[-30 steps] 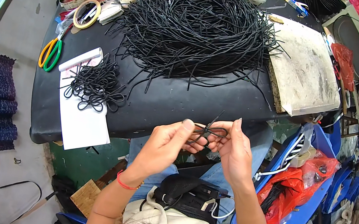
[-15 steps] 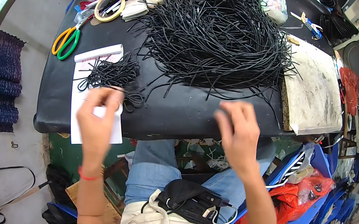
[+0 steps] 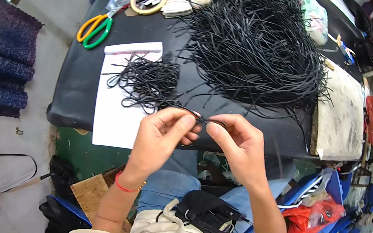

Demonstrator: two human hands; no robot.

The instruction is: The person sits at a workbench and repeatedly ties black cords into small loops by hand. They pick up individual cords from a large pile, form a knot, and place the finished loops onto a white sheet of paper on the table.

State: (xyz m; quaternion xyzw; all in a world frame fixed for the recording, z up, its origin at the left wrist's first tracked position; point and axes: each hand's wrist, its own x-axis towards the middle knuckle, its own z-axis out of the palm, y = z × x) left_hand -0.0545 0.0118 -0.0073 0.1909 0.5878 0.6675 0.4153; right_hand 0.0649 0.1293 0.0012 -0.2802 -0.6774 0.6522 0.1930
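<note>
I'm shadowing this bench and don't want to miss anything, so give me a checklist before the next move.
1. Left hand pinching the cord: ok.
2. Right hand pinching it too: ok.
3. Cord free of tangles: cannot tell; the hands partly cover it.
4. Looped cords all on the paper: not ok; some spill past its right edge.
5. Scissors away from both hands: ok, at left on the table.

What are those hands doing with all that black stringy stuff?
A person's bare left hand and bare right hand are pinching a thin black cord between them, near the front edge of a black table. Beyond lies a big, tangled heap of loose black cords. To the left, a smaller pile of looped black cords lies partly on a white paper sheet.
</note>
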